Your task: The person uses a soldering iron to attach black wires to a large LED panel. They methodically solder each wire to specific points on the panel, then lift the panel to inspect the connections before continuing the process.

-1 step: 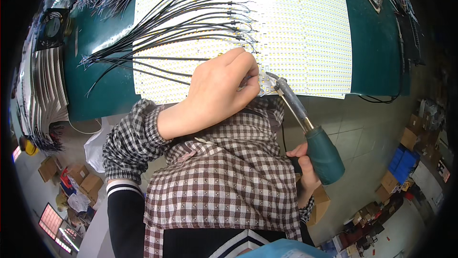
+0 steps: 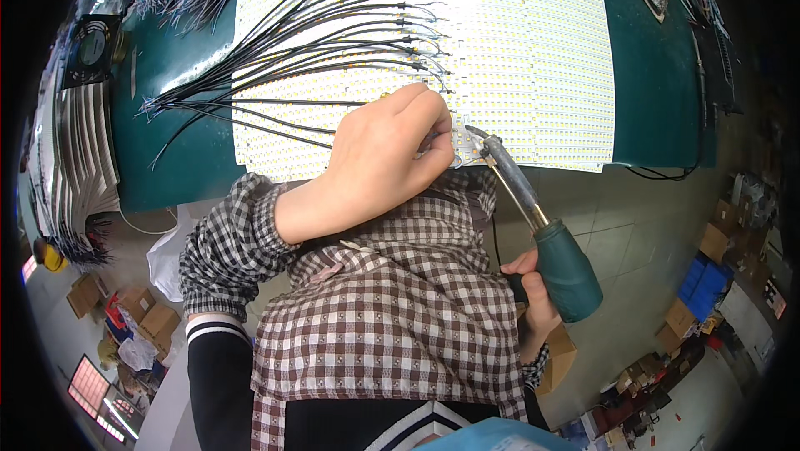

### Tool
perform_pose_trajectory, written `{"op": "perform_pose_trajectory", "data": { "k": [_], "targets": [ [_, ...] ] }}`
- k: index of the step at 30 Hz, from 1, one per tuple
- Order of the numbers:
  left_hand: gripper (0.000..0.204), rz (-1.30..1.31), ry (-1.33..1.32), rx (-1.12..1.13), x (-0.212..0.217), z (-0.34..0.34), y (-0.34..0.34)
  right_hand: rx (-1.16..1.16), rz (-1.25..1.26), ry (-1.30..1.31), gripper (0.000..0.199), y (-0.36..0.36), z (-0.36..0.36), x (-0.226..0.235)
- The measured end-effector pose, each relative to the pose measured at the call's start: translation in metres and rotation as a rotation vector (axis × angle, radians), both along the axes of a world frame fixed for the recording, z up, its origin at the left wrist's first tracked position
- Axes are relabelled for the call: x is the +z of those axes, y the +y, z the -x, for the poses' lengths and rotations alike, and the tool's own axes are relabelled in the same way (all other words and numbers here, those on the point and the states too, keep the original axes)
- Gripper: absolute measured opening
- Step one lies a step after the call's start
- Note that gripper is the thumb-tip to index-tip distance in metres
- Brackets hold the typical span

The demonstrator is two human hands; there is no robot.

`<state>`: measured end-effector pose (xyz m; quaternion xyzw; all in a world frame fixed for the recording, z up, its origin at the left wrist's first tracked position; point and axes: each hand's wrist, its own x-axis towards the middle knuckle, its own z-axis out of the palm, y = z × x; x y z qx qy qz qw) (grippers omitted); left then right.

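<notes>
Right grip (image 2: 540, 303) clenched round soldering iron (image 2: 568, 272), left grip (image 2: 385, 142)'s hold can't tell; upper cables (image 2: 242, 59) look attached, lower cables (image 2: 292, 102) apparently pending.

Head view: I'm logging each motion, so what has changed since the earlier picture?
Nothing has visibly moved; nothing was taken hold of or let go. As before, the right hand holds the green-handled soldering iron and the left hand stays over the white boards.
</notes>
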<state>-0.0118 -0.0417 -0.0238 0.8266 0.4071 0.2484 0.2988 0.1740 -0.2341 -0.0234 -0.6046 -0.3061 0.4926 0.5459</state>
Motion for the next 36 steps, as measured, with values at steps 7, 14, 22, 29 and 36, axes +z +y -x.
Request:
{"op": "perform_pose_trajectory", "data": {
  "k": [7,14,22,29,36],
  "targets": [
    [0.013,0.008,-0.009,0.011,-0.003,0.000,0.003,0.012,-0.026,0.004,0.029,0.008,0.000,-0.002],
    [0.013,0.008,0.015,0.019,-0.004,0.000,0.002,-0.019,-0.080,-0.018,0.037,0.009,0.002,-0.003],
    [0.023,-0.378,0.056,-0.046,0.016,0.008,-0.015,-0.091,-0.148,0.055,0.035,0.015,-0.005,0.003],
    [0.016,-0.107,0.086,-0.119,0.015,0.008,-0.012,-0.070,-0.160,-0.033,0.061,0.018,-0.009,0.004],
    [0.009,-0.019,0.070,-0.032,0.016,0.009,-0.013,-0.076,-0.147,-0.015,0.062,0.013,-0.014,-0.003]
  ]
}}
